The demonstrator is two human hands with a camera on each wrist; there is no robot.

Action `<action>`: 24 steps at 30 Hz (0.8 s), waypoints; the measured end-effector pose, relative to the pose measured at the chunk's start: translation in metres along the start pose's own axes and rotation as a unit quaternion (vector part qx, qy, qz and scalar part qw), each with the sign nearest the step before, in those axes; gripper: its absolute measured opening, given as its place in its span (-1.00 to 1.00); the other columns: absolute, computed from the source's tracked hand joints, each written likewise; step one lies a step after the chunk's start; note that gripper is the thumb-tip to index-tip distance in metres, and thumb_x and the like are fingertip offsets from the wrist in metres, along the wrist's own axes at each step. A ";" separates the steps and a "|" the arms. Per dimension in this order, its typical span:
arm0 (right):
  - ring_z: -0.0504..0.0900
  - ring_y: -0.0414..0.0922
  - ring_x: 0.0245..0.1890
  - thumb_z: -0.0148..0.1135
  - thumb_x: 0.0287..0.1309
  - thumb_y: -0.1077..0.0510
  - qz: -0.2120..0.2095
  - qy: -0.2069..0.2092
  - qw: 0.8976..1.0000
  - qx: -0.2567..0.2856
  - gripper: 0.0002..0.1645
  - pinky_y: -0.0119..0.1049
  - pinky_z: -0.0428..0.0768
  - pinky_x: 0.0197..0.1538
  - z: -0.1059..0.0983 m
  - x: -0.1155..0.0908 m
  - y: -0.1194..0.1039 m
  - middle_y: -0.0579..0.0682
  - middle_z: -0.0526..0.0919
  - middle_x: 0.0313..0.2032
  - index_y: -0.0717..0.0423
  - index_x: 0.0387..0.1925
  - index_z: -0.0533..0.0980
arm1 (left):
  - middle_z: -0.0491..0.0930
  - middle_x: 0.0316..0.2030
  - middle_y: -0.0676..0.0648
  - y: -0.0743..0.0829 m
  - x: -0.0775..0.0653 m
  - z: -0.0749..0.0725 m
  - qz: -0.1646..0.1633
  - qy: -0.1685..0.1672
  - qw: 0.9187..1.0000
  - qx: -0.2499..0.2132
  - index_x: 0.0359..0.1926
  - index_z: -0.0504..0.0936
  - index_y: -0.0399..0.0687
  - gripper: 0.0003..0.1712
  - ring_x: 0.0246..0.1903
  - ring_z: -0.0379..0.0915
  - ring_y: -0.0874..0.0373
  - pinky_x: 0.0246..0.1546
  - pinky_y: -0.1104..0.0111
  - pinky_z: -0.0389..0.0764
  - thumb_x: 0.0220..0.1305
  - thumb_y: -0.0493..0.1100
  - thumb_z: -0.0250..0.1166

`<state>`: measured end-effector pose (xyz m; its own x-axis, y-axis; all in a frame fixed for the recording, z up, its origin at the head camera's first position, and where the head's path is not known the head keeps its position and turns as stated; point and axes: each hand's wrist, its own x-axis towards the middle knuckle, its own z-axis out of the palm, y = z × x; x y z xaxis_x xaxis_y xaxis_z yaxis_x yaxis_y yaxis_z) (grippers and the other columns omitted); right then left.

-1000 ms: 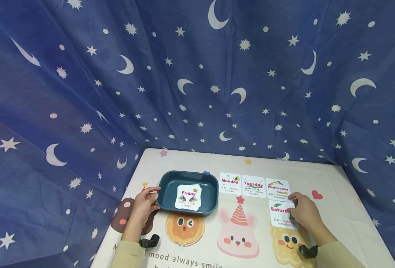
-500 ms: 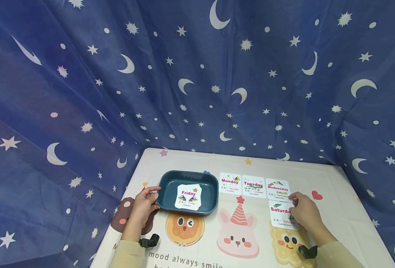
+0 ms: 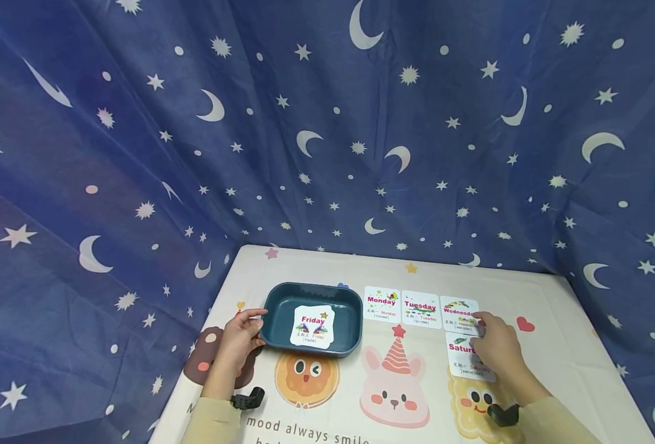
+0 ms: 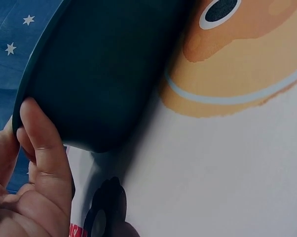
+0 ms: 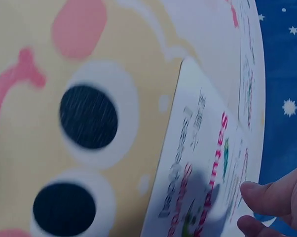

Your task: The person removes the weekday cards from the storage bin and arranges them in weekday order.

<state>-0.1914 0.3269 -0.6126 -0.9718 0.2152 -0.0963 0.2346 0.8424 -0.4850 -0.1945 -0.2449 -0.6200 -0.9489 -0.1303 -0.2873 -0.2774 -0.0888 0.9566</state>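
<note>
A dark teal tray (image 3: 345, 317) stands at the left of the table, its rim pinched at the left end by my left hand (image 3: 238, 340). In the left wrist view the fingers (image 4: 40, 128) lie against its outer wall. Inside it is a small stack of white cards with the Friday card (image 3: 312, 333) on top. My right hand (image 3: 496, 345) is over the Wednesday card (image 3: 456, 306) and the Saturday card (image 3: 463, 365), partly covering both. The right wrist view has its fingertips (image 5: 254, 195) apart near the cards; contact is unclear.
The Monday card (image 3: 382, 304) and the Tuesday card (image 3: 420, 309) lie in a row left of Wednesday. A pale cartoon-print tablecloth (image 3: 394, 277) covers the table. Behind hangs a blue star-and-moon curtain (image 3: 333, 154).
My right hand has shifted slightly left and up over the Wednesday and Saturday cards. My left hand and the tray have stayed in place.
</note>
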 end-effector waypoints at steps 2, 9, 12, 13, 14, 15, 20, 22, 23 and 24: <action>0.49 0.40 0.17 0.44 0.17 0.31 -0.001 -0.002 1.000 0.001 -0.19 0.40 0.59 0.13 0.001 -0.001 -0.005 0.44 0.51 0.31 0.28 0.45 0.40 | 0.52 -0.31 -0.11 0.000 0.000 0.000 0.001 -0.001 1.000 -0.002 0.34 0.54 -0.38 -0.61 -0.46 0.50 0.18 -0.40 0.39 0.68 0.59 -0.38 0.15; 0.44 0.48 0.29 0.45 0.17 0.26 -0.036 -0.006 0.999 -0.007 -0.14 0.53 0.45 0.24 0.005 -0.002 -0.028 0.44 0.48 0.37 0.24 0.49 0.38 | 0.55 -0.31 -0.11 0.001 -0.002 0.001 0.001 -0.005 1.000 -0.001 0.34 0.55 -0.38 -0.60 -0.46 0.51 0.18 -0.40 0.38 0.70 0.58 -0.38 0.16; 0.44 0.50 0.30 0.49 0.15 0.23 -0.046 -0.009 0.999 -0.008 -0.11 0.57 0.40 0.23 0.008 -0.001 -0.039 0.45 0.46 0.39 0.20 0.50 0.38 | 0.55 -0.31 -0.11 0.002 -0.003 0.001 -0.002 -0.002 1.000 -0.002 0.35 0.54 -0.38 -0.60 -0.46 0.51 0.17 -0.40 0.37 0.70 0.58 -0.39 0.15; 0.44 0.51 0.31 0.50 0.14 0.22 -0.050 -0.008 0.999 -0.008 -0.10 0.58 0.40 0.21 0.010 -0.001 -0.043 0.46 0.46 0.39 0.19 0.50 0.38 | 0.55 -0.30 -0.11 0.002 -0.002 0.001 -0.005 0.001 1.000 -0.002 0.35 0.55 -0.37 -0.60 -0.45 0.51 0.17 -0.39 0.38 0.70 0.58 -0.39 0.15; 0.44 0.52 0.31 0.51 0.12 0.21 -0.054 -0.008 0.999 -0.008 -0.09 0.59 0.39 0.20 0.011 -0.001 -0.047 0.45 0.46 0.40 0.18 0.50 0.38 | 0.55 -0.30 -0.11 0.002 -0.002 0.001 -0.006 0.002 1.000 -0.002 0.35 0.54 -0.37 -0.60 -0.45 0.51 0.17 -0.39 0.37 0.69 0.59 -0.39 0.15; 0.43 0.52 0.32 0.52 0.12 0.21 -0.057 -0.008 0.998 -0.007 -0.08 0.58 0.38 0.20 0.013 -0.001 -0.051 0.45 0.46 0.40 0.16 0.50 0.38 | 0.55 -0.30 -0.11 0.002 -0.003 0.001 -0.007 0.003 1.000 -0.002 0.35 0.54 -0.37 -0.60 -0.45 0.51 0.16 -0.39 0.37 0.69 0.59 -0.39 0.15; 0.40 0.51 0.38 0.56 0.08 0.20 -0.077 -0.002 0.997 0.004 -0.02 0.57 0.36 0.25 0.025 -0.005 -0.071 0.40 0.45 0.45 0.11 0.53 0.36 | 0.54 -0.31 -0.11 0.003 -0.003 0.002 -0.007 0.002 1.000 0.002 0.36 0.54 -0.36 -0.59 -0.45 0.50 0.17 -0.39 0.37 0.69 0.59 -0.36 0.18; 0.39 0.50 0.40 0.59 0.06 0.20 -0.086 -0.002 0.996 0.006 0.01 0.56 0.36 0.28 0.030 -0.008 -0.080 0.39 0.45 0.45 0.11 0.53 0.36 | 0.53 -0.31 -0.11 0.003 -0.003 0.002 -0.005 0.002 1.000 0.004 0.36 0.54 -0.36 -0.59 -0.46 0.50 0.17 -0.40 0.38 0.69 0.59 -0.36 0.18; 0.39 0.48 0.41 0.60 0.05 0.20 -0.090 -0.002 0.996 0.007 0.02 0.54 0.36 0.30 0.033 -0.009 -0.084 0.38 0.45 0.46 0.10 0.54 0.36 | 0.53 -0.31 -0.11 0.003 -0.002 0.002 -0.005 0.003 1.000 0.004 0.36 0.54 -0.36 -0.60 -0.47 0.49 0.17 -0.40 0.38 0.69 0.59 -0.36 0.17; 0.38 0.47 0.43 0.61 0.04 0.20 -0.095 -0.004 0.995 0.008 0.03 0.54 0.36 0.32 0.035 -0.011 -0.088 0.37 0.45 0.46 0.10 0.54 0.36 | 0.52 -0.31 -0.11 0.003 -0.002 0.002 -0.005 0.004 1.000 0.004 0.35 0.54 -0.36 -0.60 -0.47 0.49 0.18 -0.41 0.38 0.69 0.59 -0.37 0.16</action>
<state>-0.2026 0.2330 -0.5992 -0.9988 0.0491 -0.0087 0.0467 0.8593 -0.5093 -0.1938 -0.2426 -0.6169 -0.9451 -0.1372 -0.2965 -0.2874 -0.0827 0.9542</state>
